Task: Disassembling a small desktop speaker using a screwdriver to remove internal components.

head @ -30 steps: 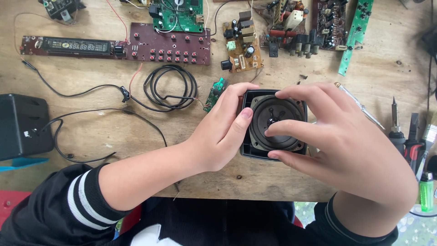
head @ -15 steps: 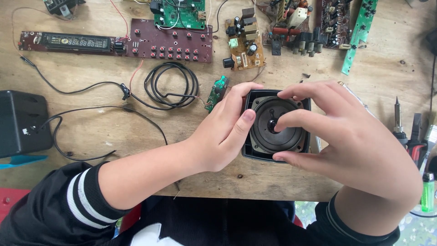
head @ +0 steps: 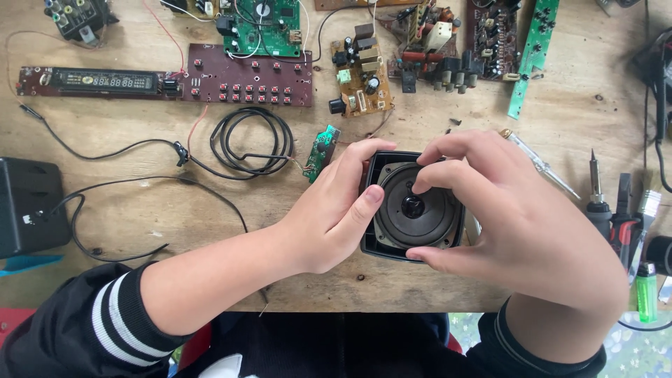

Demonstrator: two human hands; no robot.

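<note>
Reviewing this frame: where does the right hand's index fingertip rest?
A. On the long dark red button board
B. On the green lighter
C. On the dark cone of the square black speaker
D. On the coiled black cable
C: the right hand curls over the square black speaker, its index fingertip down on the dark cone near the centre cap, while the left hand grips the speaker's left edge.

Matt black plastic speaker (head: pixel 413 206), worn wooden table (head: pixel 126 210)
</note>
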